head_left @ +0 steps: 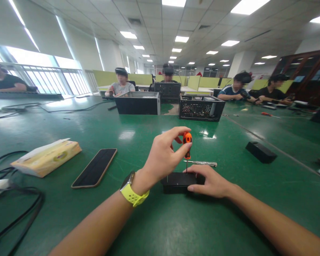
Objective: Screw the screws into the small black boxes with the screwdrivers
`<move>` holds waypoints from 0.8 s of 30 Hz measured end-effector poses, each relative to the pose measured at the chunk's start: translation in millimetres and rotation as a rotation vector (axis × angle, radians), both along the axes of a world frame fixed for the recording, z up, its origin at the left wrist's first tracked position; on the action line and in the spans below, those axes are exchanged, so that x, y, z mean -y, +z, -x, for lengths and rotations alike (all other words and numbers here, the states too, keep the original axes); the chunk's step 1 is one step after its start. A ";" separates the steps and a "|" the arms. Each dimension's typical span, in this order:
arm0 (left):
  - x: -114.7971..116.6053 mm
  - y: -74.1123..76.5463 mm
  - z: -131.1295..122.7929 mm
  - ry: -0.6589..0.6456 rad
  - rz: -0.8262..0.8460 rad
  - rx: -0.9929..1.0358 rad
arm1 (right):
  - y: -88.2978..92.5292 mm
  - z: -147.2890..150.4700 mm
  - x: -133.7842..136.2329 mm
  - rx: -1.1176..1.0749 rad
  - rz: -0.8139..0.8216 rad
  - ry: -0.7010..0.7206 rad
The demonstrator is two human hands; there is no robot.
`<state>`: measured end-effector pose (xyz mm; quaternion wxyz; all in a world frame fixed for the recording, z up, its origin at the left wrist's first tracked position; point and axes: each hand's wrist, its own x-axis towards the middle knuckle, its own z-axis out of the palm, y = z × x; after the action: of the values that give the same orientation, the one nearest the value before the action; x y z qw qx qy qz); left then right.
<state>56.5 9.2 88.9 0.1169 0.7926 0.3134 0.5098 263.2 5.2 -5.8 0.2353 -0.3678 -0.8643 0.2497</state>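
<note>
My left hand (166, 153), with a yellow-strapped watch (133, 190) at the wrist, is closed on the orange and black handle of a small screwdriver (187, 142). The screwdriver stands upright, its thin shaft reaching down to the top of a black box (176, 182). My right hand (208, 181) grips the right end of this box, thumb at the near side and fingers at the far side. Just beyond the box lies a clear-handled screwdriver (202, 163) on the green table (160, 227).
To the left are a phone (96, 169), a tissue pack (48, 156) and black cables (29, 209). Another black box (260, 152) lies at the right. Farther back stand computer cases (138, 105), (201, 108); several people sit around the tables.
</note>
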 end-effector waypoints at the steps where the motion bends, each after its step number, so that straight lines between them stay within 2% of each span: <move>1: 0.7 0.7 -0.3 -0.004 0.009 0.002 | -0.4 0.0 0.0 -0.004 -0.002 -0.002; 5: 3.3 1.1 -1.8 -0.014 0.022 0.015 | 0.1 0.3 0.8 -0.004 -0.003 -0.014; 12: 5.6 -1.4 -2.3 0.058 -0.062 -0.012 | 3.5 1.3 1.6 0.014 -0.023 -0.030; 18: 7.9 -0.9 -2.3 0.002 -0.013 -0.052 | 2.5 1.2 1.6 0.001 -0.004 -0.029; 22: 9.9 -6.5 -7.2 -0.023 0.012 0.003 | 1.9 0.5 2.3 0.006 -0.002 -0.030; 24: 11.1 -4.5 -6.8 -0.044 0.033 0.018 | 1.6 -0.2 2.3 0.007 0.002 -0.022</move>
<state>63.3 -1.8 84.4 0.1441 0.7928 0.3031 0.5088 263.4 3.0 -4.2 0.2348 -0.3786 -0.8607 0.2465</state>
